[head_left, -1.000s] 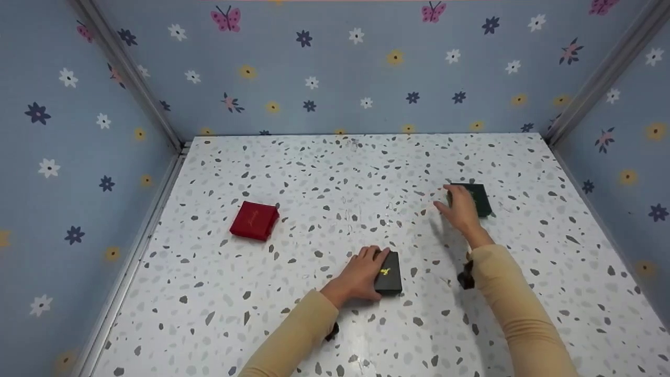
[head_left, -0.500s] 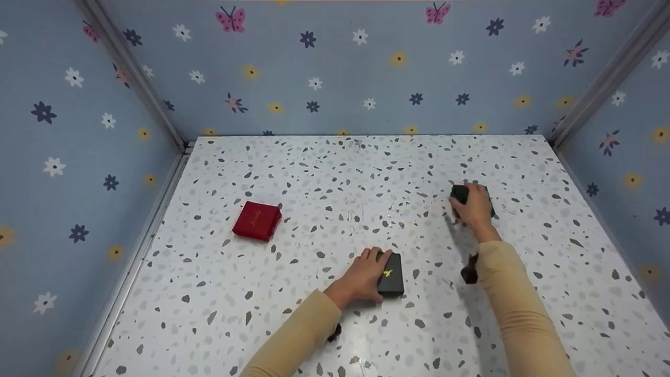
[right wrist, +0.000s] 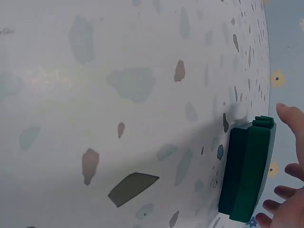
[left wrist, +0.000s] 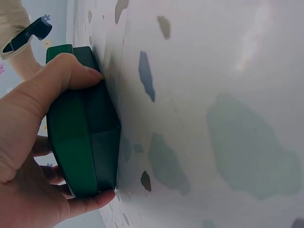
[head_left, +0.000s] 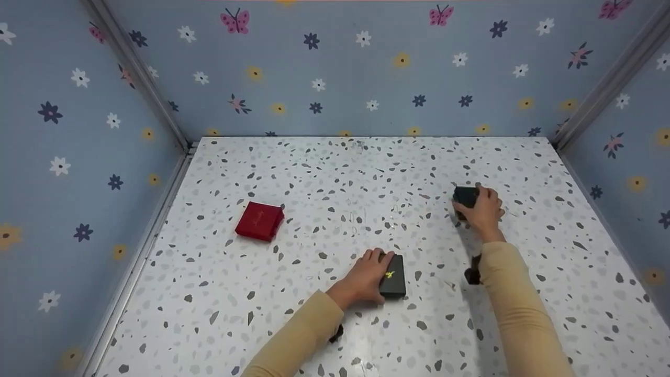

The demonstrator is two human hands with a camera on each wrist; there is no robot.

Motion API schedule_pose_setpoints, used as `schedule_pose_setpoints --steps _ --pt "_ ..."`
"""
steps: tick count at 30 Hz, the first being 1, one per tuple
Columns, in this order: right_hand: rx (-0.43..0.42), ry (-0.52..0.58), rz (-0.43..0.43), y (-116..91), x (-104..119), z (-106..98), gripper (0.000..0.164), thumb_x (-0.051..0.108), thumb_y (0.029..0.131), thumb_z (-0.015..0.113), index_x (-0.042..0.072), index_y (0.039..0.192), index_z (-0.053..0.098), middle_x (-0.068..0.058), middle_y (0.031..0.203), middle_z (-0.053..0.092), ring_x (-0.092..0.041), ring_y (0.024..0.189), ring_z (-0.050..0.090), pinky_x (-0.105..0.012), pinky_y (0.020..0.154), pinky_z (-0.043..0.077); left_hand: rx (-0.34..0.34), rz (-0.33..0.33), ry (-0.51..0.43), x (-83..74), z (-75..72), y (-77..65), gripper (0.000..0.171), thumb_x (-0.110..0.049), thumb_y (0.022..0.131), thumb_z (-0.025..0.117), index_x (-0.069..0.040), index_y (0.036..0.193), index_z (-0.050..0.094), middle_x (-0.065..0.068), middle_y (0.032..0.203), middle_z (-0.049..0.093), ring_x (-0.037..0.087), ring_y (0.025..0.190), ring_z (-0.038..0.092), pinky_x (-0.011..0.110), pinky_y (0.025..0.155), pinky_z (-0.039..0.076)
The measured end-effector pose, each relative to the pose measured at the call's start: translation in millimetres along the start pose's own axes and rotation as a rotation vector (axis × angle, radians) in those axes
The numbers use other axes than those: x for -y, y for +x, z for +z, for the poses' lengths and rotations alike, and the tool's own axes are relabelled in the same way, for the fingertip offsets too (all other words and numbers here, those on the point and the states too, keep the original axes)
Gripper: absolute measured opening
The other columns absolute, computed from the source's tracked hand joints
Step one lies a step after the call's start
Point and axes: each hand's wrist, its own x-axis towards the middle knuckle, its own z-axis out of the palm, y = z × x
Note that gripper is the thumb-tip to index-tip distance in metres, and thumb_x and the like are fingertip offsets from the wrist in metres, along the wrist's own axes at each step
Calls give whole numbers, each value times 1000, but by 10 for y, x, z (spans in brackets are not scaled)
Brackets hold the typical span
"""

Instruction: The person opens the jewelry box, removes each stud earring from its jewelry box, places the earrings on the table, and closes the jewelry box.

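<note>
My left hand (head_left: 364, 277) holds a dark green box (head_left: 393, 277) with gold lettering on the table. In the left wrist view, the thumb (left wrist: 71, 73) lies over the bevelled green box (left wrist: 85, 133), with fingers around its far and lower sides. Farther right, my right hand (head_left: 486, 212) is over a second dark green box (head_left: 465, 195), partly hiding it. In the right wrist view this green box (right wrist: 247, 173) stands on the table, and the spread hand (right wrist: 289, 190) shows a gap from it. A red box (head_left: 259, 221) lies at left, away from both hands.
The white speckled table (head_left: 324, 173) bears all the boxes. Blue flowered panels (head_left: 340, 68) enclose its back and both sides, with grey metal posts (head_left: 141, 73) at the corners. A dark device (head_left: 472, 272) is strapped at each wrist.
My right hand has come from the left side of the far green box to over it, then slid a little right. The left hand stays on its box. The whole view has shifted slightly.
</note>
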Motion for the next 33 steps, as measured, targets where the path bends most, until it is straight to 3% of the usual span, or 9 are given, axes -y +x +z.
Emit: schedule_pose_setpoints --steps 14,25,33 --pt "90 -7 99 12 -85 38 99 45 73 67 -1 140 11 -32 137 8 -50 120 17 -67 89 19 -2 2 -10 -1 6 -16 107 -36 52 82 -7 138 25 13 128 33 25 114 34 32 95 35" --pt "92 63 81 -90 -120 57 99 31 71 70 5 142 7 -34 134 11 -49 119 17 -62 95 19 -39 31 -1 25 -12 -93 105 -38 53 81 -6 137 26 13 125 34 24 110 36 31 90 39" --pt "81 44 86 -72 -149 80 95 26 72 68 4 141 8 -36 133 9 -50 119 16 -60 96 20 -76 23 -44 72 -61 -163 105 -34 52 81 -4 137 27 14 125 35 25 109 36 33 90 39"
